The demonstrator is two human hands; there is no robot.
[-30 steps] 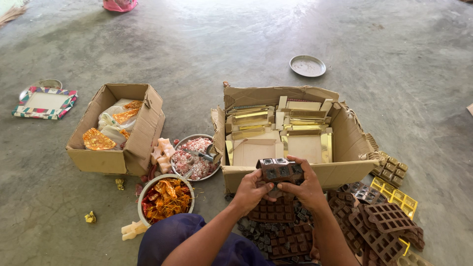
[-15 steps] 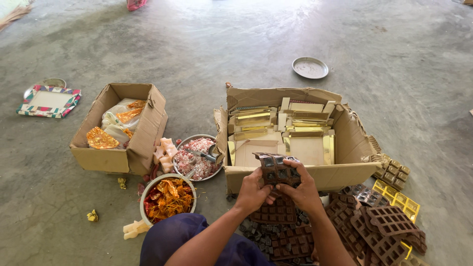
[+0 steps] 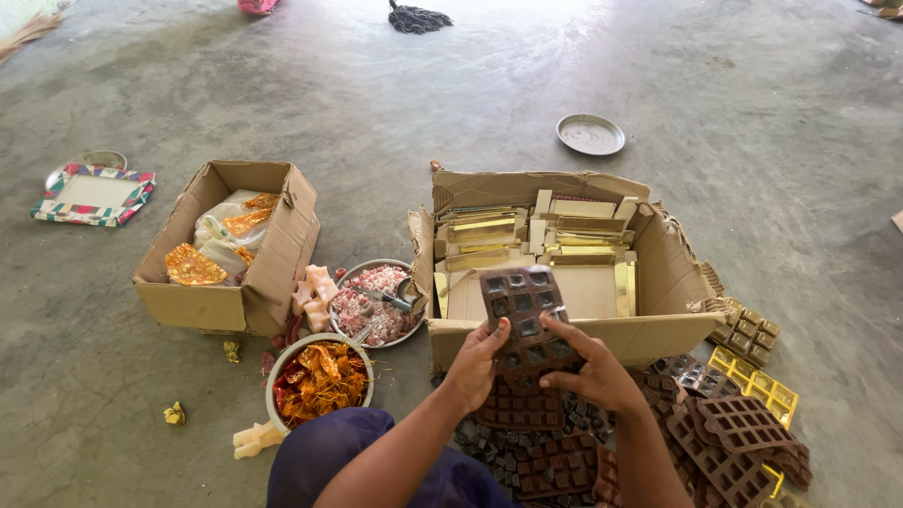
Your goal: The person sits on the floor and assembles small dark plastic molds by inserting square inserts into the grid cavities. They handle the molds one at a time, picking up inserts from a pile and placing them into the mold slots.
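Tipped up since a second ago, the brown chocolate mould tray now faces the camera, gripped by left hand and right hand above the big cardboard box of gold cartons, so pieces could easily drop out at that tilt.

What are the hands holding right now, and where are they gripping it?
A brown compartment tray, held upright by both hands: the left hand grips its lower left edge, the right hand its lower right edge.
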